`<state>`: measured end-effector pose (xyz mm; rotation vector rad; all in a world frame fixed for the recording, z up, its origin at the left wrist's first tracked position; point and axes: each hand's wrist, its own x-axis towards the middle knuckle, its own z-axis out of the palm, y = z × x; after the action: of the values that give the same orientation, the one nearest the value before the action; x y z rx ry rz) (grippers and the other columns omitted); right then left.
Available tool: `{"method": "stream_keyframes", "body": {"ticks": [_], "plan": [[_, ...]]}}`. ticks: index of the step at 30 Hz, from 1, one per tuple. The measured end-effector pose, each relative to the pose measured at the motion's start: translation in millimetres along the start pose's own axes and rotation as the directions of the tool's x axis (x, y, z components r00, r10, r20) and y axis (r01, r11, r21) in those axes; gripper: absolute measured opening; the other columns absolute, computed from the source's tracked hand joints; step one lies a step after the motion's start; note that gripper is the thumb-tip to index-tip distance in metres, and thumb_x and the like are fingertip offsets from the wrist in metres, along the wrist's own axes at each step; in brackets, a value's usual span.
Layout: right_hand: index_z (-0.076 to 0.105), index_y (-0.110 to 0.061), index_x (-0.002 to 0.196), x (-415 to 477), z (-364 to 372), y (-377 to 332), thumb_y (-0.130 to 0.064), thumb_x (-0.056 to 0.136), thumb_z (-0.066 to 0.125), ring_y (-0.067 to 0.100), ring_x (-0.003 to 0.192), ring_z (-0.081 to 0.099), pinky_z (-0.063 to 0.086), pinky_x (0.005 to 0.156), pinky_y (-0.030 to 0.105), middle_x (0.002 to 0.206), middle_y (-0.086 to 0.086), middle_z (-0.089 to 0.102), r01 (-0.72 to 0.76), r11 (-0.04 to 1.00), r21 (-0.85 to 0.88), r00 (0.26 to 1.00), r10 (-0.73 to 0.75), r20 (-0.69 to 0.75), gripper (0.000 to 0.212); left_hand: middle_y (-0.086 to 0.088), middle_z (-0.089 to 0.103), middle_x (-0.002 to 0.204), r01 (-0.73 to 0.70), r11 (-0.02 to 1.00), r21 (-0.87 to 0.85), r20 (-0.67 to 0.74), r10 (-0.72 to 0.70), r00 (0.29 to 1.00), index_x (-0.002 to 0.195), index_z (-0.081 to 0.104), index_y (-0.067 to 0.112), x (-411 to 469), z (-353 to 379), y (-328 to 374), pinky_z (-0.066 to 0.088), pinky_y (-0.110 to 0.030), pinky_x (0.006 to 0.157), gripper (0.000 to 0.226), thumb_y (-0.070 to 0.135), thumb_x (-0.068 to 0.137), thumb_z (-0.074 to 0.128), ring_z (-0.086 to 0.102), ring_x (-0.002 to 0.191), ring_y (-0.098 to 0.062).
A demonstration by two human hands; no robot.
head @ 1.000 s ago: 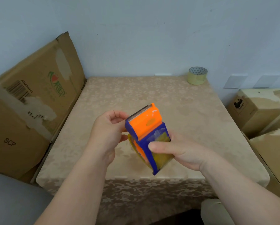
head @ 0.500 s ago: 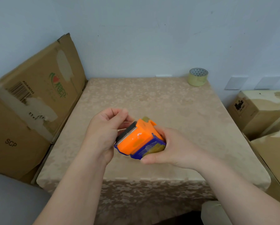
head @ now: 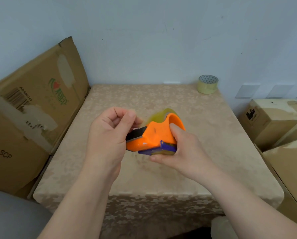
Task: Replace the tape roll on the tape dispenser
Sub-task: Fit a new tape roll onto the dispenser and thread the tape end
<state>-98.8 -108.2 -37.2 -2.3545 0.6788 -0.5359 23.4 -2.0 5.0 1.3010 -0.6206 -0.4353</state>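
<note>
An orange and blue tape dispenser is held above the middle of the table, lying almost flat with its dark blade end pointing left. My right hand grips its right end, one finger hooked over the orange cover. A yellowish tape roll sits inside it, showing behind the cover. My left hand is at the blade end, thumb and forefinger pinched together just above it; whether they hold tape I cannot tell. Another yellowish tape roll stands at the table's far right corner.
The table wears a beige patterned cloth and stands against a pale wall. A large cardboard box leans against its left side. Several cardboard boxes are stacked to the right.
The dispenser has been tipped from upright to nearly flat and lifted slightly away from me. My right hand shifted to its right end; my left fingers moved up to the blade end.
</note>
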Motion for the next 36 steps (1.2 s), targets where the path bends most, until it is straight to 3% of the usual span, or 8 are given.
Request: {"method": "stream_keyframes", "body": {"ticks": [4, 9, 16, 20, 23, 26, 29, 36], "plan": [[0.025, -0.036, 0.069, -1.3, 1.6, -3.7, -0.046, 0.059, 0.082, 0.012, 0.073, 0.042, 0.025, 0.054, 0.019, 0.065, -0.02, 0.036, 0.018, 1.0, -0.021, 0.997, -0.02, -0.073, 0.059, 0.007, 0.067, 0.059, -0.072, 0.997, -0.001, -0.017, 0.072, 0.997, 0.068, 0.059, 0.019, -3.6, 3.1, 2.9, 0.048, -0.017, 0.057, 0.02, 0.014, 0.088, 0.054, 0.059, 0.059, -0.006], [0.033, -0.031, 0.087, -0.6, 5.3, -3.2, -0.047, 0.06, 0.081, 0.031, 0.099, 0.056, 0.03, 0.067, 0.022, 0.073, -0.028, 0.034, 0.036, 0.999, 0.005, 0.986, -0.035, -0.161, 0.057, 0.006, 0.066, 0.06, -0.082, 0.993, -0.086, -0.029, 0.08, 0.996, 0.072, 0.057, 0.018, -4.4, 2.1, 4.7, 0.051, -0.027, 0.066, 0.017, 0.016, 0.088, 0.053, 0.061, 0.067, -0.017], [0.035, -0.041, 0.073, 0.2, 9.1, -2.4, -0.046, 0.057, 0.082, 0.011, 0.08, 0.044, 0.03, 0.06, 0.016, 0.074, -0.025, 0.042, 0.065, 0.996, 0.061, 0.974, -0.05, -0.221, 0.049, 0.006, 0.064, 0.059, -0.055, 0.984, -0.169, -0.015, 0.053, 0.998, 0.073, 0.054, 0.018, -4.1, 2.4, 5.8, 0.051, -0.042, 0.076, 0.017, 0.021, 0.089, 0.049, 0.064, 0.067, -0.011], [0.057, -0.019, 0.092, 3.5, 9.4, 5.8, -0.051, 0.055, 0.08, 0.008, 0.076, 0.053, 0.039, 0.061, 0.018, 0.085, -0.009, 0.056, -0.004, 0.992, 0.123, 0.977, 0.03, -0.21, 0.054, 0.006, 0.062, 0.062, -0.116, 0.979, -0.165, 0.031, 0.123, 0.992, 0.073, 0.054, 0.018, -3.8, -0.4, 12.2, 0.051, -0.042, 0.079, 0.015, 0.023, 0.086, 0.048, 0.064, 0.067, -0.013], [0.051, -0.028, 0.081, 3.0, 8.9, 4.9, -0.044, 0.057, 0.084, 0.001, 0.068, 0.048, 0.034, 0.056, 0.013, 0.078, -0.015, 0.049, -0.006, 0.992, 0.124, 0.985, 0.027, -0.169, 0.045, 0.005, 0.063, 0.063, -0.119, 0.982, -0.148, 0.059, 0.129, 0.99, 0.074, 0.054, 0.018, -4.5, -3.4, 13.8, 0.049, -0.048, 0.081, 0.015, 0.024, 0.086, 0.048, 0.061, 0.07, -0.02], [0.041, -0.027, 0.071, 2.2, 9.9, 4.2, -0.047, 0.056, 0.082, 0.009, 0.061, 0.048, 0.036, 0.054, 0.023, 0.07, -0.008, 0.049, -0.005, 0.992, 0.124, 0.996, 0.016, -0.084, 0.048, 0.007, 0.063, 0.063, -0.125, 0.987, -0.102, 0.062, 0.132, 0.989, 0.073, 0.056, 0.021, -5.2, -3.5, 13.3, 0.047, -0.033, 0.075, 0.015, 0.025, 0.086, 0.049, 0.058, 0.069, -0.012], [0.052, -0.014, 0.081, 2.2, 10.2, 4.0, -0.054, 0.054, 0.076, 0.019, 0.069, 0.06, 0.049, 0.063, 0.043, 0.075, 0.004, 0.062, -0.017, 0.985, 0.17, 1.0, 0.018, -0.002, 0.054, 0.008, 0.062, 0.063, -0.128, 0.988, -0.091, 0.043, 0.133, 0.99, 0.073, 0.056, 0.023, -4.3, -5.5, 12.7, 0.046, -0.031, 0.076, 0.014, 0.025, 0.085, 0.05, 0.056, 0.07, -0.011], [0.066, -0.014, 0.094, 3.3, 8.8, 3.7, -0.051, 0.046, 0.081, 0.026, 0.081, 0.07, 0.055, 0.075, 0.051, 0.089, 0.011, 0.073, -0.128, 0.919, 0.372, 0.987, 0.081, 0.139, 0.062, 0.009, 0.059, 0.066, -0.189, 0.981, -0.036, -0.086, 0.185, 0.979, 0.069, 0.057, 0.028, -1.0, -9.4, 8.7, 0.046, -0.028, 0.082, 0.018, 0.024, 0.085, 0.05, 0.055, 0.075, -0.009]]}}
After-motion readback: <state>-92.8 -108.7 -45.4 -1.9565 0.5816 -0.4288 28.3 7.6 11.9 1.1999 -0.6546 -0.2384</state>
